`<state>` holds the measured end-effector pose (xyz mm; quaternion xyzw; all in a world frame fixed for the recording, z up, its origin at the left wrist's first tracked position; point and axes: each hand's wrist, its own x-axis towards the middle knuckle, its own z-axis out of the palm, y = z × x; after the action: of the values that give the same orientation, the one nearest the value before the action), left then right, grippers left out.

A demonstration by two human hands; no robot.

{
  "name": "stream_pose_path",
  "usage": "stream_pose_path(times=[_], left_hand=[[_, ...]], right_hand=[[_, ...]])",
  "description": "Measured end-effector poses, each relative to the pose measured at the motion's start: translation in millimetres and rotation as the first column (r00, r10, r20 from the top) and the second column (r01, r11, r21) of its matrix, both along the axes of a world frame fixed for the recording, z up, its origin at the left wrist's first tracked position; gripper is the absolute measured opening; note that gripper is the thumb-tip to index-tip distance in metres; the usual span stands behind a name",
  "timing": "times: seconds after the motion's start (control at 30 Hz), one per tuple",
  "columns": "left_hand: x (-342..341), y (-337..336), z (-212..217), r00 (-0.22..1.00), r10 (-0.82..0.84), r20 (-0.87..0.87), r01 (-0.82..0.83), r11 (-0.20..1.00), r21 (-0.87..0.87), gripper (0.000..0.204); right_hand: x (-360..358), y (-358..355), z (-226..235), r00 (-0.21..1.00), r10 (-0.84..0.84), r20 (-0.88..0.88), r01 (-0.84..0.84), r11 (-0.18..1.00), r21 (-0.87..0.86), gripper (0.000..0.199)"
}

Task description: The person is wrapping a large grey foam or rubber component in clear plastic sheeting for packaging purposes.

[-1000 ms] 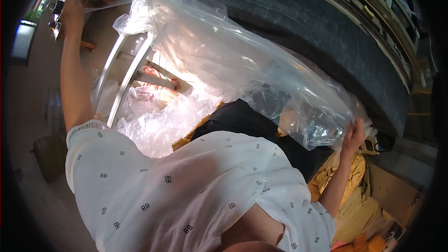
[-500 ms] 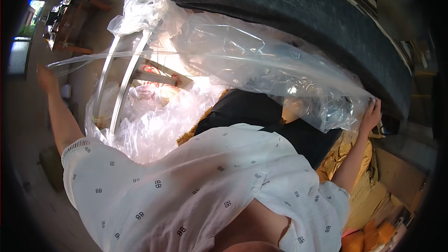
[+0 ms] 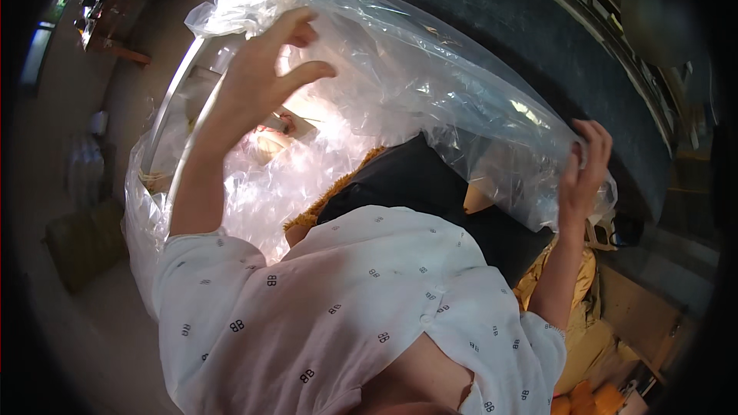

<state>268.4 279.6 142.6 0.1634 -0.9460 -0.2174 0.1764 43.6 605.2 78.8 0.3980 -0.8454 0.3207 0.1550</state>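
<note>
A wide sheet of clear plastic film (image 3: 453, 69) stretches across the front of me, sloping down to the right along a dark grey padded edge. My left hand (image 3: 265, 69) is raised over the film's left end, thumb and fingers spread, with nothing visible between them. At the film's right end is my right hand (image 3: 586, 169), fingers bent and apart against the plastic. More crumpled clear film (image 3: 269, 184) lies brightly lit below my left hand. A bunched part of the plastic (image 3: 246, 0) sits on top of a pale-legged stand (image 3: 178, 81).
The dark grey padded surface (image 3: 484, 8) runs along the far side. Black cloth (image 3: 400, 180) covers my lap, with brown fluffy trim (image 3: 327, 204) beside it. Golden-brown fabric (image 3: 580, 292) and orange items (image 3: 592, 400) lie at lower right. A dark stool-like block (image 3: 86, 246) stands left.
My left hand has come in from the far left and let go of the film's edge, which no longer stretches out there. My right hand has loosened and shifted slightly left and up.
</note>
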Motion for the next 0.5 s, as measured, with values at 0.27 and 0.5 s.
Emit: stream_pose_path(times=[0.27,0.5], left_hand=[[-22.5,6.4,-8.0,0.938,0.106,-0.329,-0.042,0.98,0.197,0.022],[-20.8,5.4,-29.8,0.992,0.065,-0.107,-0.006,0.879,0.476,0.039]], right_hand=[[37.1,-129.9,10.4,0.94,0.318,-0.122,-0.316,0.948,0.034,0.045],[36.6,-128.3,-0.4,0.924,0.33,-0.191,-0.337,0.941,-0.005,0.027]])
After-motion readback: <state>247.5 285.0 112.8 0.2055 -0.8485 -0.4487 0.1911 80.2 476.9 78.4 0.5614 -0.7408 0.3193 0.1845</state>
